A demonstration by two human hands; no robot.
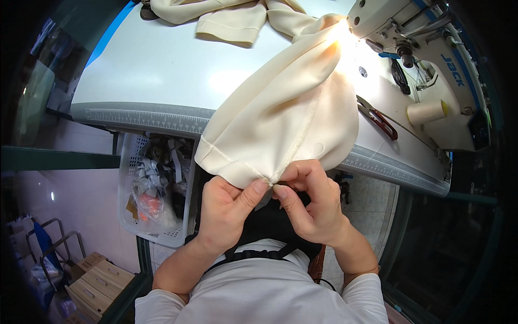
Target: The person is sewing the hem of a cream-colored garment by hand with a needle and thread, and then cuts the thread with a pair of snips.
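A cream fabric garment [279, 109] hangs over the front edge of the sewing table, its upper part lying by the lit head of the sewing machine [429, 52]. At its lower end, where a long seam meets the stitched hem, my left hand [228, 208] pinches the cloth between thumb and fingers. Just right of that spot my right hand [313, 198] has thumb and forefinger at the seam end; whatever lies between those fingertips is too small to make out. A small thread loop or ring mark [319, 148] shows on the fabric above my right hand.
Red-handled scissors [378, 119] and a cone of cream thread [427, 112] lie on the table [162, 73] at right. More cream garment pieces [232, 22] are at the back. A white plastic basket [125, 190] of scraps stands below left, beside a dark green frame bar [60, 158].
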